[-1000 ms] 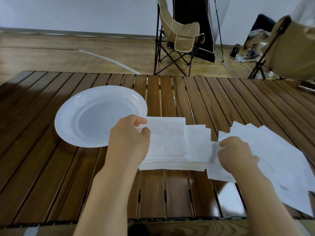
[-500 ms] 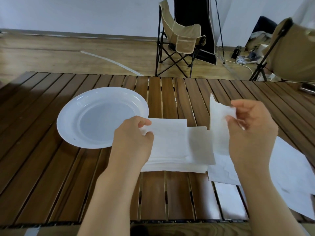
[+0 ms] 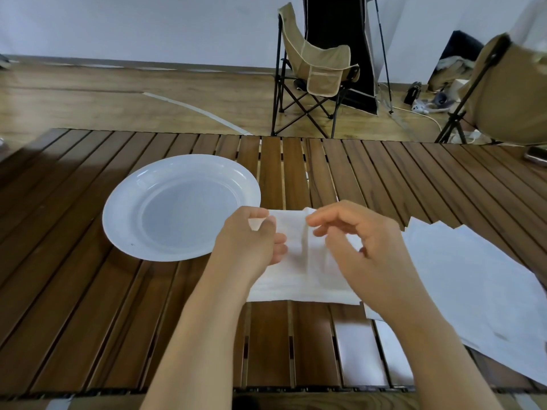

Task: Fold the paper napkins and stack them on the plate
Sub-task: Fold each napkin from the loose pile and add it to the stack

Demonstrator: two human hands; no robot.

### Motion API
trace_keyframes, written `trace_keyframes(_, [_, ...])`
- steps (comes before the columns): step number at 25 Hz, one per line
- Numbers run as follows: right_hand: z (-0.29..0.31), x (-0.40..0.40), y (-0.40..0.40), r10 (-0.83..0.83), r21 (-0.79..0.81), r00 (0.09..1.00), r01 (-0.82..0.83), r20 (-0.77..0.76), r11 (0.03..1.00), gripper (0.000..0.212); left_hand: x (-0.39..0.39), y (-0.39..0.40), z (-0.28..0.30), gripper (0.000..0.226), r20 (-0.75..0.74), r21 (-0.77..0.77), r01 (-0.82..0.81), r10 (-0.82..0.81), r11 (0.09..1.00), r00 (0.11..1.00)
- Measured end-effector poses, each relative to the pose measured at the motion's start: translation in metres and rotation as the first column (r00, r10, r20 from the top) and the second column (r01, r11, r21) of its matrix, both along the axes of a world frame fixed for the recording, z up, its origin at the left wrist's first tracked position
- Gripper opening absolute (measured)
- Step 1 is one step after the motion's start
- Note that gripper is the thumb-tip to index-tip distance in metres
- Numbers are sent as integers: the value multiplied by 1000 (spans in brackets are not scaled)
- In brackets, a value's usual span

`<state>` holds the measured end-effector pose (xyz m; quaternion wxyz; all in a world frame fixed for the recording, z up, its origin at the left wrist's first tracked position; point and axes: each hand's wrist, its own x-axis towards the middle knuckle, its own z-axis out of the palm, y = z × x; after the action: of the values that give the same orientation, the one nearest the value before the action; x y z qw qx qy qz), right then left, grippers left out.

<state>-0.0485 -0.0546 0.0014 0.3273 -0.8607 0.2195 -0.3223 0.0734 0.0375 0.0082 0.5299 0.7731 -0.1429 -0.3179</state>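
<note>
Pinching one napkin point(image 3: 291, 232) between them, the left hand point(image 3: 251, 244) held its left edge and the right hand point(image 3: 358, 244) its folded-over right edge, above the napkin pile point(image 3: 296, 288) on the bench point(image 3: 88, 321). The plate point(image 3: 124, 220) lay just left, nearer the left hand.

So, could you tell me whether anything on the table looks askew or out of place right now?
The loose napkins on the right lie fanned out unevenly, corners pointing different ways, not squared up. The plate holds nothing yet. Both hands, left and right, pinch a napkin mid-fold; nothing looks torn or spilled.
</note>
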Motion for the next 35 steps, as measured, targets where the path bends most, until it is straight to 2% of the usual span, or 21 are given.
trace_keyframes(2, [-5, -3, -11, -201, 60, 980, 201, -14, 978, 23, 0, 0, -1, 22, 27, 2, 11, -11, 1000, 1000])
trace_keyframes(5, [-20, -13, -27, -511, 21, 827, 530, -235, 848, 19, -3, -1, -3, 20, 93, 23, 42, -44, 999, 995])
trace_keyframes(7, [-28, -16, -31, -548, 33, 708, 624, -446, 781, 22, -2, -2, -6, 17, 155, 59, 71, -79, 996, 985])
trace_keyframes(8, [-30, -17, -32, -525, 90, 680, 650, -512, 755, 29, -2, -3, -8, 16, 186, 78, 84, -97, 993, 978])
trace_keyframes(10, [-30, -15, -33, -480, 283, 710, 670, -516, 687, 38, -1, -3, -11, 16, 244, 109, 108, -132, 988, 961])
trace_keyframes(12, [-28, -14, -34, -480, 420, 763, 642, -433, 642, 40, -1, -2, -13, 16, 289, 127, 125, -157, 984, 944])
trace_keyframes(17, [-25, -17, -37, -560, 416, 804, 587, -201, 694, 31, 0, -2, -15, 18, 317, 135, 136, -172, 982, 933])
trace_keyframes(21, [-18, -24, -40, -575, 578, 816, 495, -53, 649, 24, -2, -5, -17, 17, 312, 120, 156, -187, 980, 932])
trace_keyframes(24, [-13, -26, -39, -528, 686, 845, 339, 79, 644, 31, -5, -8, -17, 18, 281, 83, 190, -206, 978, 937])
trace_keyframes(27, [-6, -23, -37, -435, 712, 862, 133, 261, 690, 39, -8, -10, -15, 25, 238, 34, 210, -212, 977, 948])
trace_keyframes(30, [-1, -21, -36, -329, 703, 841, -83, 430, 706, 49, -9, -12, -11, 31, 208, -47, 208, -195, 977, 959])
trace_keyframes(33, [1, -22, -36, -224, 654, 842, -186, 491, 733, 56, -9, -13, -6, 33, 234, -142, 209, -173, 967, 957])
trace_keyframes(35, [1, -22, -36, -154, 634, 859, -228, 488, 739, 55, -8, -12, -2, 29, 317, -196, 214, -145, 957, 937])
